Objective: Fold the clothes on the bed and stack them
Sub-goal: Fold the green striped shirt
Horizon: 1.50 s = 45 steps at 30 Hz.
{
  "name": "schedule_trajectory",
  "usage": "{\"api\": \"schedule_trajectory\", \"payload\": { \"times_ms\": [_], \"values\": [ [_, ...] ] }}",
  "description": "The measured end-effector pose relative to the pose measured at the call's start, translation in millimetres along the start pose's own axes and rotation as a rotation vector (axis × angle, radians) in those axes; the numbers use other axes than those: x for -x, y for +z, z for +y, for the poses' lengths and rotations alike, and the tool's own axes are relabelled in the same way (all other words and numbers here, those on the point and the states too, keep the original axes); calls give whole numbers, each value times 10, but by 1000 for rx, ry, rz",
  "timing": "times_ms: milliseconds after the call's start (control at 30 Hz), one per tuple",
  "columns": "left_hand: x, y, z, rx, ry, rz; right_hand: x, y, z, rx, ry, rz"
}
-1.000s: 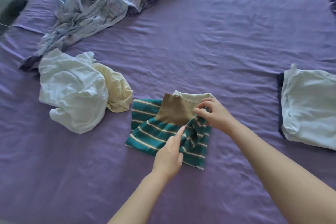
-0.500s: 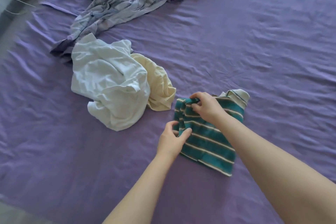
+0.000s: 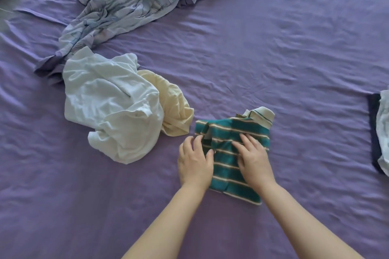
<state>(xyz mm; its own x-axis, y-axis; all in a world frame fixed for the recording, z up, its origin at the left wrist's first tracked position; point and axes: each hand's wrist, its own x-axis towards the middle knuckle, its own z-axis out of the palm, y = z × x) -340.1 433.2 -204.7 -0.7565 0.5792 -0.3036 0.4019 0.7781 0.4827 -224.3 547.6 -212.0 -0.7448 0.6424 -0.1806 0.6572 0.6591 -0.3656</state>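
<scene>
A green shirt with cream stripes (image 3: 227, 166) lies folded into a small rectangle on the purple bed sheet (image 3: 273, 59), its pale collar at the far right corner. My left hand (image 3: 194, 160) rests on its left edge, fingers apart, thumb on the fabric. My right hand (image 3: 253, 159) lies flat on top of it, fingers spread. To the left sit a crumpled white garment (image 3: 111, 109) and a cream one (image 3: 172, 109) tucked against it. A folded stack, pale cloth over dark navy (image 3: 379, 132), shows at the right edge.
A rumpled pale blue patterned sheet (image 3: 126, 4) with purple cloth trails across the far left of the bed. The bed's left edge and some floor show at the top left corner.
The brown inside of the striped shirt has been folded under. Both hands have gone from pinching the fabric to lying flat on the folded shirt. The view has shifted.
</scene>
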Motion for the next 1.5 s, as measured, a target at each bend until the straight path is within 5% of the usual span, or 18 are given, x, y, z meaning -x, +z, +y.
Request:
{"api": "schedule_trajectory", "payload": {
  "times_ms": [233,400,500,867,1100,1233,1333,1500],
  "values": [
    [-10,181,210,-246,638,139,71,51,21,161,-72,-99],
    [-256,196,103,-393,272,-50,225,6,189,110,84,98],
    [-332,169,51,-260,93,-93,291,48,249,-55,282,31],
    [-202,169,171,-81,-96,-275,312,89,181,-161,434,-144],
    [-115,164,168,207,-62,-195,200,22,310,-753,669,24],
    [-211,174,187,638,-410,-59,53,18,331,-834,788,-27],
    [-279,131,276,940,-664,-175,13,-9,358,-906,739,-6],
    [-252,127,514,923,-452,-195,52,-187,581,-965,647,80]
  ]
}}
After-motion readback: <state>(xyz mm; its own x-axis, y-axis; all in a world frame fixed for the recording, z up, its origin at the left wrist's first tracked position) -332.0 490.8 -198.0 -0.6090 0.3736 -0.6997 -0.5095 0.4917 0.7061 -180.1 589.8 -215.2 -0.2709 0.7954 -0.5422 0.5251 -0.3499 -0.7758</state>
